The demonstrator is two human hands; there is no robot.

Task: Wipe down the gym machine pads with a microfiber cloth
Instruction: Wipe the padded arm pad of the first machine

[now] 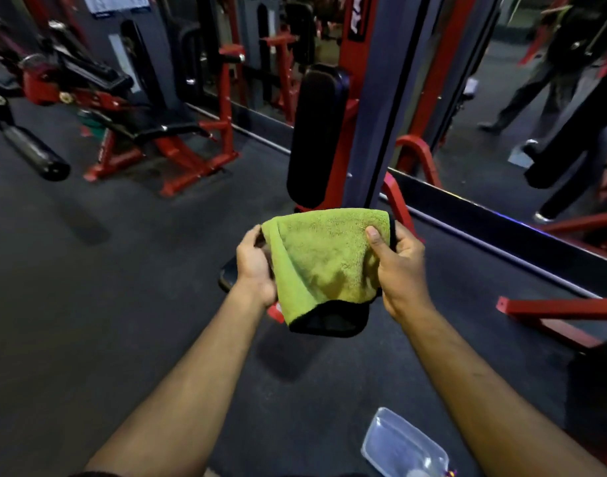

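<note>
A green microfiber cloth [324, 259] with a black edge is held folded in mid-air in front of me. My left hand [255, 266] grips its left side, and my right hand [398, 266] pinches its right side with the thumb on top. Directly behind the cloth stands the machine's upright black back pad [316, 136] on a red and grey frame. A black seat pad [229, 271] lies under the cloth, mostly hidden by it and by my left hand.
A clear plastic container [403, 445] lies on the dark rubber floor at bottom right. Red-framed machines [178, 146] stand at left, with a black roller pad [37, 154]. A wall mirror [501, 108] at right reflects a standing person. A red floor bar [557, 315] juts out at right.
</note>
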